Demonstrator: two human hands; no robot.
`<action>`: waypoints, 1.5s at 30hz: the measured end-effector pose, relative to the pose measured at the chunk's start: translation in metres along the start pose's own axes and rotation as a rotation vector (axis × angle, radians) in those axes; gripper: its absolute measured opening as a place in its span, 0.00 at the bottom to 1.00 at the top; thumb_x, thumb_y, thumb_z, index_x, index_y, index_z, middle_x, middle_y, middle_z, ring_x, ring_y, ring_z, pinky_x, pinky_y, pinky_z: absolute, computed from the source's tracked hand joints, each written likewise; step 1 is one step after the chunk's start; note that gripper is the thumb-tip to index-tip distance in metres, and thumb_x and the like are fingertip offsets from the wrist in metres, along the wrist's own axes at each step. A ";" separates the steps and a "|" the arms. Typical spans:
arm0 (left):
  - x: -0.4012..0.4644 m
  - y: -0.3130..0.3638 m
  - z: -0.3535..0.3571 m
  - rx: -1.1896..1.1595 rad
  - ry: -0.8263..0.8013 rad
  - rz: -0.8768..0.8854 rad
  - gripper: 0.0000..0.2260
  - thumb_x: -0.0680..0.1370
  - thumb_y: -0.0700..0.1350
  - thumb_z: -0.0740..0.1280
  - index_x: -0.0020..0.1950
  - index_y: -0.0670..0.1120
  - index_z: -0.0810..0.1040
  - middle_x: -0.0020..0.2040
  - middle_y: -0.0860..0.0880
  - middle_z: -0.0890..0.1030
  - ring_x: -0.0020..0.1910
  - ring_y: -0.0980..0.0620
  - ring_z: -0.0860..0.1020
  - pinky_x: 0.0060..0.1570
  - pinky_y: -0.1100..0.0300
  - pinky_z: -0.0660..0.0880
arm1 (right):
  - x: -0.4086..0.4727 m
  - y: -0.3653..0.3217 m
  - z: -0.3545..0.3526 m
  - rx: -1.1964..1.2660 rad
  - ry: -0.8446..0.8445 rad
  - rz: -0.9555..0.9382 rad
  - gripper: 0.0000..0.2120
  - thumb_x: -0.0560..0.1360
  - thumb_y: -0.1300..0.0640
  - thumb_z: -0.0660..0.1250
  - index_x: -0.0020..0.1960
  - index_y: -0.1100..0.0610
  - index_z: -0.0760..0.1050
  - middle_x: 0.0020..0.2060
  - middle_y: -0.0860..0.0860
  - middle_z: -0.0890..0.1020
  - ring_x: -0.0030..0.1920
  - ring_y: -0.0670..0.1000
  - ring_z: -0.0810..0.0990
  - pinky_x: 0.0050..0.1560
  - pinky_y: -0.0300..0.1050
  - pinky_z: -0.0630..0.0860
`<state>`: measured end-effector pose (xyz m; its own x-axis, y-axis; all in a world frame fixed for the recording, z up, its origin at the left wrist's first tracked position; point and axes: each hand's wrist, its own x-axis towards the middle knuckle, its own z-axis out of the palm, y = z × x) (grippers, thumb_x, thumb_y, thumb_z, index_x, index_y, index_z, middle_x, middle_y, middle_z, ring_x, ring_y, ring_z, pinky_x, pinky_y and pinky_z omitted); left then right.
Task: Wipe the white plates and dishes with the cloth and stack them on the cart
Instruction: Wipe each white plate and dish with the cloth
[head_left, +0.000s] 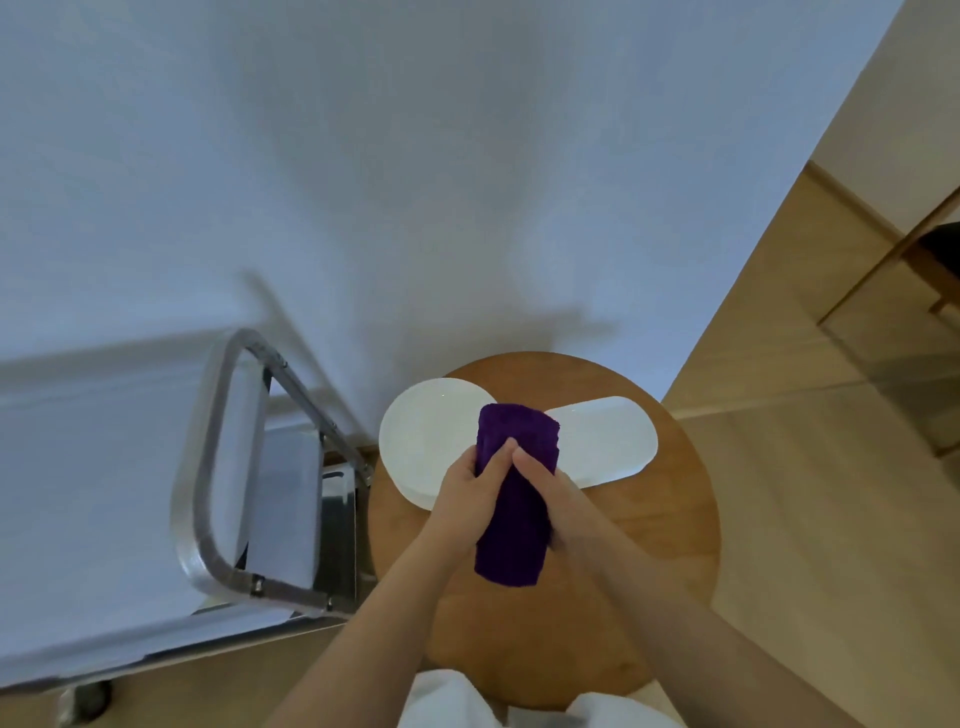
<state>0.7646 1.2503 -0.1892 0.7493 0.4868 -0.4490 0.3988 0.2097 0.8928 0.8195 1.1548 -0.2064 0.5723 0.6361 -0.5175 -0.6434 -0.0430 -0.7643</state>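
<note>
Both hands, left (470, 486) and right (553, 493), grip a fuzzy purple cloth (514, 499) above 2 glossy white dishes, round plate (421, 441) and oblong dish (605, 441), on a round wooden table (670, 519); steel cart (218, 519) left, white wall (415, 182).

Hidden partly behind the purple cloth (514, 499): round plate (423, 441) and long dish (605, 441). Cut off at left: blurry cart (208, 519).

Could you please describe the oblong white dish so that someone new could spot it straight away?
Find the round wooden table beside the metal cart. Two white pieces lie on its far half, either side of the purple cloth. The oblong dish is on the right, elongated with rounded ends, unlike the round plate.
</note>
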 end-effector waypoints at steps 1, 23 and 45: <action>0.000 0.000 0.005 0.006 0.008 0.005 0.05 0.77 0.59 0.63 0.48 0.61 0.76 0.42 0.60 0.83 0.44 0.56 0.81 0.35 0.66 0.76 | 0.001 0.001 -0.003 0.004 0.015 0.002 0.38 0.52 0.31 0.75 0.58 0.44 0.74 0.48 0.46 0.84 0.49 0.49 0.83 0.42 0.44 0.80; 0.014 -0.026 0.013 0.070 -0.011 0.118 0.09 0.82 0.51 0.60 0.44 0.60 0.77 0.39 0.62 0.82 0.42 0.62 0.81 0.38 0.68 0.77 | 0.009 0.010 -0.021 -0.193 0.263 -0.059 0.13 0.75 0.45 0.66 0.57 0.47 0.74 0.47 0.46 0.83 0.49 0.51 0.82 0.48 0.49 0.81; 0.159 -0.108 0.113 0.559 0.393 -0.397 0.18 0.81 0.55 0.61 0.65 0.46 0.74 0.62 0.48 0.78 0.58 0.47 0.77 0.56 0.54 0.74 | 0.089 -0.020 -0.187 -0.380 0.341 0.125 0.15 0.76 0.44 0.64 0.57 0.52 0.70 0.48 0.49 0.80 0.46 0.49 0.80 0.36 0.37 0.74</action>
<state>0.9002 1.2091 -0.3615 0.2952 0.7506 -0.5911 0.8821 0.0237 0.4705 0.9782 1.0683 -0.3088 0.6768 0.3236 -0.6612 -0.5236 -0.4197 -0.7414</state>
